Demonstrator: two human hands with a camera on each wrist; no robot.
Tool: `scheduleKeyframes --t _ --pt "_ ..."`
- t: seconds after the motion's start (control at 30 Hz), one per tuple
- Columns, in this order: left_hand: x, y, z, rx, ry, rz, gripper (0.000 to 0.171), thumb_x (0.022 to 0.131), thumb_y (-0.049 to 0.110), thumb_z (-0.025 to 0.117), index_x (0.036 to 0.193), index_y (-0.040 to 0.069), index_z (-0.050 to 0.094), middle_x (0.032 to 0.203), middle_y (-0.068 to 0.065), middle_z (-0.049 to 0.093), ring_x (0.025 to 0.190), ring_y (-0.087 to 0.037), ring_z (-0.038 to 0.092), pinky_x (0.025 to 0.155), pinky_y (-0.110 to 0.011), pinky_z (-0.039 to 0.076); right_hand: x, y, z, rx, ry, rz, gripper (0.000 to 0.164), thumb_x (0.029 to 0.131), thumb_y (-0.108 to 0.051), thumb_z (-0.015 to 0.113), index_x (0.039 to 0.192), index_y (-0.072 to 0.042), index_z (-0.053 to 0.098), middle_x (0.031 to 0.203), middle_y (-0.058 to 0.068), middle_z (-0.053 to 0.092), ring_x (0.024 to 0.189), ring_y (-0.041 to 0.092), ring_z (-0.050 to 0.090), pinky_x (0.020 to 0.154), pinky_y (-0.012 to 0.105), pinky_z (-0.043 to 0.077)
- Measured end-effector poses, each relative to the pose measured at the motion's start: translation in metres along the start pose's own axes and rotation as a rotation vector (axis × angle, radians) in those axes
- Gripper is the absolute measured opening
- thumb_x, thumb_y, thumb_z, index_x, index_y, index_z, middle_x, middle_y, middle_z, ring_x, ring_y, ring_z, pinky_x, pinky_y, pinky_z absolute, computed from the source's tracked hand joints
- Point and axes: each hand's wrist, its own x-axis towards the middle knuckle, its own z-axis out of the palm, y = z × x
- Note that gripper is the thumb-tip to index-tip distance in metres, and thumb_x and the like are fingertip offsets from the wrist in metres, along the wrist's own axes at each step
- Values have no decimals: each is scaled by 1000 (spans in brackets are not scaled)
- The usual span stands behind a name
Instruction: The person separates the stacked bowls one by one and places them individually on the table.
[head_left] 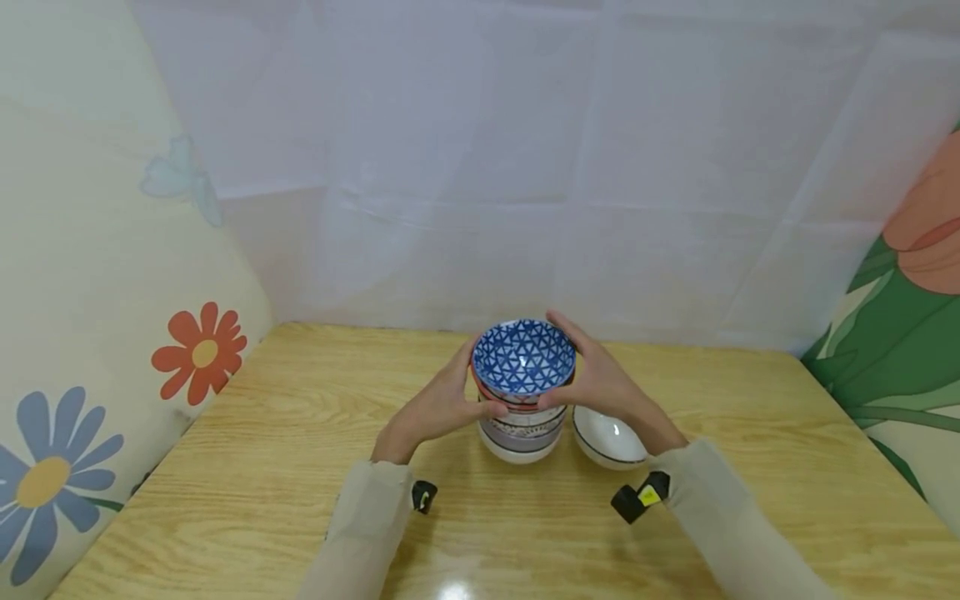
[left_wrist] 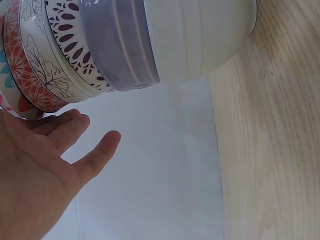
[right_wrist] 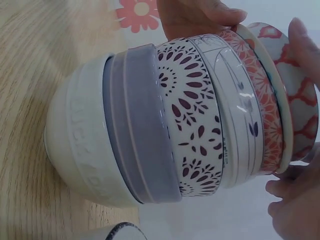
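A bowl (head_left: 523, 358) with blue triangles inside and a red-patterned outside (right_wrist: 300, 95) sits at the top of a tall stack of nested bowls (head_left: 522, 446). My left hand (head_left: 442, 404) grips its left side, thumb toward the front. On the opposite side, my right hand (head_left: 603, 383) curls round the rim with its thumb in front. In the right wrist view this top bowl tilts against the one beneath. Below come a red-flowered bowl (right_wrist: 267, 110), white patterned ones, a lilac bowl (right_wrist: 142, 125) and a cream bowl (right_wrist: 82, 132) at the base.
A white bowl (head_left: 609, 437) with a dark rim stands on the wooden table (head_left: 480, 533), just right of the stack. Behind the table hangs a pale cloth (head_left: 450, 167). Flower-printed cloths (head_left: 90, 250) flank both sides.
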Motion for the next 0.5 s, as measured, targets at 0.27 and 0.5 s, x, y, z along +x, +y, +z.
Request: scheduleKeyframes --t 0.27,0.5 --pt "0 -1 0 10 -3 0 101 69 47 71 144 20 9 145 -3 25 130 -21 29 105 -46 25 4 5 5 75 -34 5 116 55 -45 81 145 -18 13 145 16 22 125 39 32 96 48 36" --pt "0 -1 0 13 -3 10 101 70 47 70 144 18 8 145 -4 24 130 -22 28 105 -47 25 4 7 9 86 -1 11 112 56 -34 84 144 -18 17 144 14 25 124 38 34 95 47 38"
